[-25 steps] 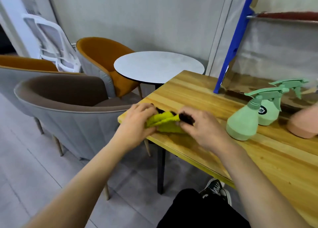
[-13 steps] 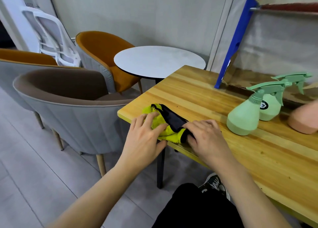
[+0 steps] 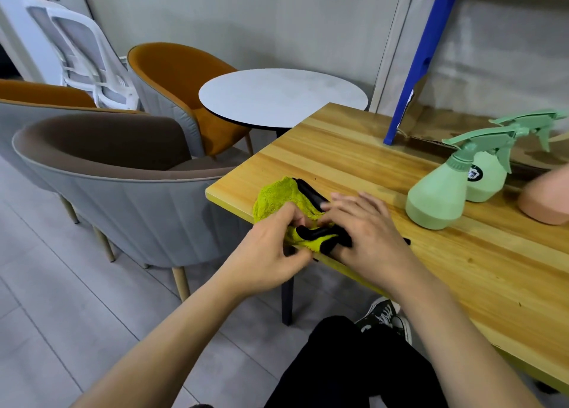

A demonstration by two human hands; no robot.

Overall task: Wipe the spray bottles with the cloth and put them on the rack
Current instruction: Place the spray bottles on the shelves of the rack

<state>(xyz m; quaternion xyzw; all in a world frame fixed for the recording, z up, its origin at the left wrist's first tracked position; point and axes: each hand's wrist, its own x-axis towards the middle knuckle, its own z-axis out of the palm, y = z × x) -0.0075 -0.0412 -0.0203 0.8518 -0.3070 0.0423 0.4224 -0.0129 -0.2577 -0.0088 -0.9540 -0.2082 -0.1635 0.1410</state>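
Spray bottles, two of them in pale green, stand upright side by side toward the right of the wooden counter (image 3: pixel 354 148): the nearer spray bottle (image 3: pixel 438 196) partly hides the farther spray bottle (image 3: pixel 489 176), which carries a small dark round label, and both trigger heads point left. Well to their left, at the counter's near left corner, lies the cloth (image 3: pixel 277 196), yellow-green terry with black trim, bunched up and reaching to the counter's front edge. Both hands are on it. The left hand (image 3: pixel 268 250) pinches the near edge of the cloth between thumb and curled fingers just at the counter's edge, while the right hand (image 3: pixel 369 232) lies over the cloth's right part, fingers fairly straight and pressing it down onto the wood. A pinkish rounded object (image 3: pixel 545 198) sits at the far right, just beside the bottles and cut off by the frame. Behind them a blue rack post (image 3: pixel 421 59) rises from the counter. Beyond the corner stand a round white table (image 3: pixel 283 96) and grey-backed armchairs (image 3: pixel 123 192).
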